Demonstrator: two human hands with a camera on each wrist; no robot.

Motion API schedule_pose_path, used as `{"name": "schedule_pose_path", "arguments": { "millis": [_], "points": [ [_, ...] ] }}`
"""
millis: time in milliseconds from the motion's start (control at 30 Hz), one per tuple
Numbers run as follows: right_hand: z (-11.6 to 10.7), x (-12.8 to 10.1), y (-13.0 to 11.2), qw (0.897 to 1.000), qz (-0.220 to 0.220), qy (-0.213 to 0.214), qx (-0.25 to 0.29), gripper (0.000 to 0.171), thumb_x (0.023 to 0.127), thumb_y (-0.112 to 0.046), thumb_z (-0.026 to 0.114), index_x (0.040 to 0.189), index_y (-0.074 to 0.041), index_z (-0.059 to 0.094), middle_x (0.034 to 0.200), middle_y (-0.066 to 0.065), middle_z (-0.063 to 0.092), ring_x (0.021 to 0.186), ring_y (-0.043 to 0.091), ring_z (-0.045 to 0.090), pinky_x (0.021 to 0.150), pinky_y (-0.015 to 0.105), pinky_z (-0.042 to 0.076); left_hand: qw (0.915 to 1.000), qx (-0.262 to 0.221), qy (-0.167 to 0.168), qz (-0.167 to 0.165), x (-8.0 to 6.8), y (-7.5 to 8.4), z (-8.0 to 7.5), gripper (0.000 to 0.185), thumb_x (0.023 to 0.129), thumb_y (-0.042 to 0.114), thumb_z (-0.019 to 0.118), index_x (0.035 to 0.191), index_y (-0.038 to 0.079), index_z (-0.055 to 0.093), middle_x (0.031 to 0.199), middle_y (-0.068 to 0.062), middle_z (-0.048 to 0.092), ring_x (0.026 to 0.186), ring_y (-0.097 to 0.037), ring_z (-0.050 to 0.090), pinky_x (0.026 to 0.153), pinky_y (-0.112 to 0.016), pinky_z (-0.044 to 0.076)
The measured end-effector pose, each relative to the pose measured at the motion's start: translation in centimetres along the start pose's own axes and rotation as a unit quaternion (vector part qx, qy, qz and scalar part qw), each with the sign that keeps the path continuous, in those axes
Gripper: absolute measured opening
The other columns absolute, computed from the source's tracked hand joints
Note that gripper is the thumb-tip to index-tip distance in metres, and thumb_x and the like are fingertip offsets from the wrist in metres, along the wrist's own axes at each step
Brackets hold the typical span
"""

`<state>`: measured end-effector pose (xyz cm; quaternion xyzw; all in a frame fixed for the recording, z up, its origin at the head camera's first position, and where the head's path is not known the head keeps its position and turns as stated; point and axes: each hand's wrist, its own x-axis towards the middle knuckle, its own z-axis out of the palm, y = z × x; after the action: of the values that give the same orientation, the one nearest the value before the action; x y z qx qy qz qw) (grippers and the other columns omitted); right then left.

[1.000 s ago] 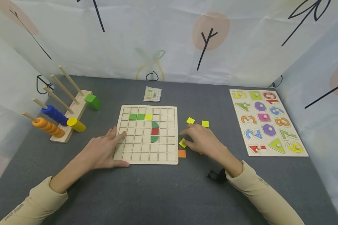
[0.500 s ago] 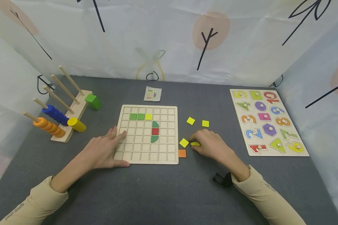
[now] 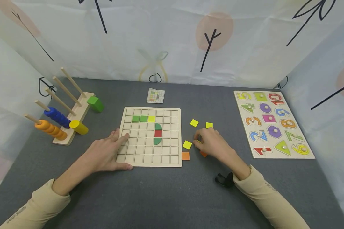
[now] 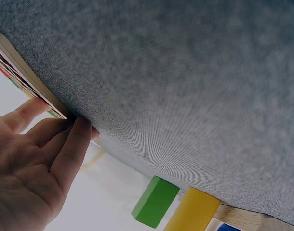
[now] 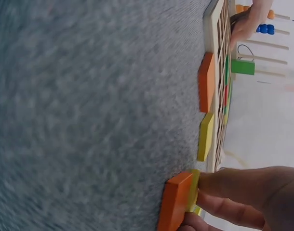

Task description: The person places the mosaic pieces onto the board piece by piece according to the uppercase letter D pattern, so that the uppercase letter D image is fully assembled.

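A square wooden grid board (image 3: pixel 143 152) lies mid-table, with green squares, a yellow square, a red square and green rounded pieces in its cells. My left hand (image 3: pixel 106 152) rests against the board's left edge, one finger over its top and the thumb along the near edge. To the right of the board, my right hand (image 3: pixel 213 141) pinches a yellow piece (image 5: pixel 193 190) between thumb and fingers. In the right wrist view that piece stands right beside an orange tile (image 5: pixel 175 202). The fingers mostly cover it in the head view. A yellow tile (image 3: pixel 187 145) lies just left of this hand.
More yellow tiles (image 3: pixel 194 123) lie beyond the right hand; another orange tile (image 3: pixel 185 156) sits by the board's edge. A pattern card (image 3: pixel 155 96) lies behind the board. A peg stand (image 3: pixel 81 108) with beads is at left, a number puzzle (image 3: pixel 275 125) at right.
My right hand first drew back from the yellow tile near the board to a rounded yellow piece, then shifted slightly away from me over it. The left hand stays put.
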<state>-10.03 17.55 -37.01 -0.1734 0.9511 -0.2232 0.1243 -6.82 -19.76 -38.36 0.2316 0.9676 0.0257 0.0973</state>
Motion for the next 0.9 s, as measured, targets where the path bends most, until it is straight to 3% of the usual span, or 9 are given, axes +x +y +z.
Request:
{"name": "schedule_pose_path", "arguments": {
  "millis": [100,233,467,600,700,900],
  "points": [
    [0.1,0.2,0.3,1.000,0.011,0.008,0.012,0.012,0.096,-0.010,0.068,0.100,-0.001,0.075,0.050,0.000,0.056,0.037,0.008,0.041,0.042,0.021,0.030,1.0000,0.000,0.002,0.002,0.0,0.0,0.1,0.115,0.070,0.080,0.073,0.151,0.003,0.047,0.149,-0.043,0.042,0.132,-0.055,0.054,0.081,-0.058,0.057],
    [-0.1,0.0,0.7,1.000,0.012,0.007,0.013,0.012,0.097,-0.012,0.069,0.101,-0.003,0.076,0.055,0.001,0.059,0.039,0.009,0.043,0.043,0.022,0.031,1.0000,0.000,0.002,0.003,0.0,0.0,0.1,0.115,0.070,0.080,0.073,0.152,0.003,0.047,0.149,-0.043,0.042,0.132,-0.055,0.055,0.080,-0.058,0.057],
    [-1.3,-0.6,1.1,0.997,-0.058,-0.050,-0.024,0.025,0.089,-0.015,0.078,0.113,-0.007,0.076,0.100,0.007,0.066,0.076,0.014,0.050,0.064,0.027,0.038,1.0000,0.002,0.000,0.001,0.1,0.0,0.0,0.115,0.071,0.080,0.073,0.152,0.003,0.047,0.149,-0.043,0.042,0.131,-0.055,0.055,0.081,-0.058,0.057],
    [-1.5,-0.5,1.3,0.995,-0.077,-0.066,-0.019,0.026,0.089,-0.008,0.076,0.115,-0.006,0.075,0.110,0.010,0.068,0.084,0.018,0.056,0.071,0.030,0.043,1.0000,0.002,-0.002,-0.001,0.0,0.0,0.0,0.115,0.071,0.079,0.074,0.152,0.003,0.046,0.150,-0.043,0.042,0.132,-0.055,0.054,0.081,-0.058,0.057],
    [-1.3,-0.3,1.4,0.995,-0.079,-0.055,-0.010,0.023,0.089,-0.005,0.075,0.113,-0.004,0.076,0.105,0.011,0.068,0.084,0.018,0.057,0.070,0.029,0.044,1.0000,0.002,-0.003,-0.003,0.0,0.1,0.0,0.115,0.071,0.079,0.074,0.152,0.003,0.046,0.150,-0.043,0.041,0.132,-0.055,0.054,0.082,-0.058,0.057],
    [-0.7,0.3,1.4,0.998,-0.063,-0.017,0.017,0.017,0.090,-0.007,0.075,0.105,-0.001,0.078,0.064,0.002,0.053,0.056,0.009,0.042,0.053,0.021,0.029,1.0000,0.002,-0.004,-0.004,0.1,0.2,-0.1,0.115,0.071,0.079,0.074,0.152,0.003,0.046,0.150,-0.043,0.042,0.132,-0.055,0.054,0.082,-0.058,0.058]
  ]
}}
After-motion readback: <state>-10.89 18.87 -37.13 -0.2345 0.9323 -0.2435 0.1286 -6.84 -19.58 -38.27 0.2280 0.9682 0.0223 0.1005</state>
